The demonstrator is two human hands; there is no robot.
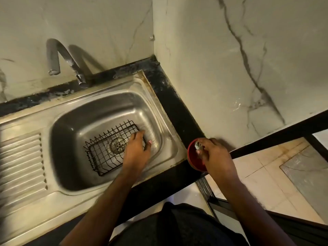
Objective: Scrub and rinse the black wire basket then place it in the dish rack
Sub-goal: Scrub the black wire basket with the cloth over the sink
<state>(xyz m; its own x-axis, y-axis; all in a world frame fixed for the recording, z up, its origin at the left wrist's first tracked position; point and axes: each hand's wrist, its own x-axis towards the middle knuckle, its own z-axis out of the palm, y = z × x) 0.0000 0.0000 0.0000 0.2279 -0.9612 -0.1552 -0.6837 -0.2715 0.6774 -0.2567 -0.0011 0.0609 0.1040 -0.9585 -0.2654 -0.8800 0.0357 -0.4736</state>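
Down in the steel sink basin [74, 125], my left hand [136, 150] grips the black wire basket's [108, 150] right edge; my right hand [215, 154] pinches a grey scrubber [197, 145] over the round red bowl [192, 158] at the table's [179, 107] right corner.

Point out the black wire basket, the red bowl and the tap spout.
black wire basket [104, 153]: head view, on its wire floor, left part.
red bowl [192, 157]: head view, on its inner red wall.
tap spout [53, 54]: head view, on the down-turned end.
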